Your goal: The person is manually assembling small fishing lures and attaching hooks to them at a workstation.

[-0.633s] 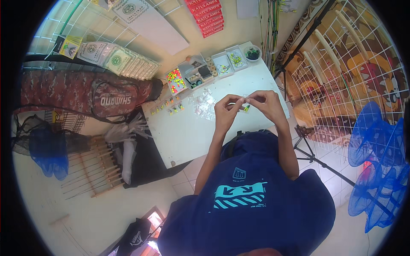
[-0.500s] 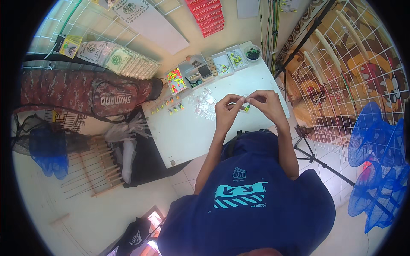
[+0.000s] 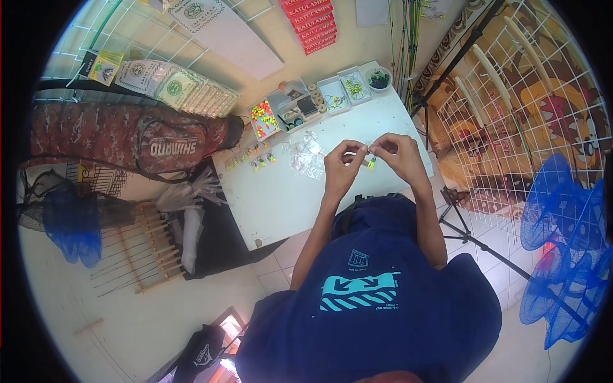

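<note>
Over the right part of the white table [image 3: 281, 204], my left hand [image 3: 343, 167] and my right hand [image 3: 402, 159] meet fingertip to fingertip. Both pinch the top edge of a small clear plastic bag [image 3: 371, 164]. Something slim and yellow-green shows in the bag, too small to name. Left of my hands lies a loose pile of small clear bags [image 3: 308, 157]. Farther left, several small packets [image 3: 258, 161] with bright yellow, orange and dark pieces are laid out in rows.
Along the table's back edge stand a box of red and yellow pieces [image 3: 262, 120], a grey divided tray [image 3: 278, 102], two white trays [image 3: 333, 94] with yellow-green pieces, and a round tub [image 3: 379, 79] of dark pieces. A black tripod [image 3: 454, 217] stands at right.
The small bag now hangs lower between my fingertips, and more of its yellow-green content shows. My hands have barely shifted and still pinch it.
</note>
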`<control>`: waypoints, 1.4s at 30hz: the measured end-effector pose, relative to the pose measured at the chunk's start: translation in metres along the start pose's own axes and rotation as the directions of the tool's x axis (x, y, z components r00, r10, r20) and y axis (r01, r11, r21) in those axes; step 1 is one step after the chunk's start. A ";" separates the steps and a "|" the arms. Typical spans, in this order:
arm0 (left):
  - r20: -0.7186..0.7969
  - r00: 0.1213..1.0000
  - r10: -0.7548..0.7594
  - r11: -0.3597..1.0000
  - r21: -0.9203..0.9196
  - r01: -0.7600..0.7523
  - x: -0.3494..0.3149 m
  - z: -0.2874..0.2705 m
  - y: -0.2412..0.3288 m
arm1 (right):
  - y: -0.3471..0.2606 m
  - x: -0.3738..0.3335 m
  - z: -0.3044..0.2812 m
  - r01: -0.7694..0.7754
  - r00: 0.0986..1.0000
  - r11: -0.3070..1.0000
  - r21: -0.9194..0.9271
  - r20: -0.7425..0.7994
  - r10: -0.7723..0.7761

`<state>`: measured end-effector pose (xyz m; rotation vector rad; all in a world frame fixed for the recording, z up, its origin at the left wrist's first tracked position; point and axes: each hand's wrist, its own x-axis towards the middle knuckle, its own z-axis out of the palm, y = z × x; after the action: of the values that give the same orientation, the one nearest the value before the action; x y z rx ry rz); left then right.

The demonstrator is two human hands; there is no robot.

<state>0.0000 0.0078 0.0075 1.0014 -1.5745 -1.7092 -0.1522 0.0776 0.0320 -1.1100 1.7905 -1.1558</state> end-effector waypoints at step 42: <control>0.163 0.986 0.036 0.995 -0.099 -0.020 -0.007 0.000 -0.008 | 0.016 0.001 0.000 0.046 0.985 0.996 0.071 0.162 -0.057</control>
<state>0.0043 0.0148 0.0007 0.8036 -1.5820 -1.8711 -0.1574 0.0808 0.0171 -1.1830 1.5946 -1.1125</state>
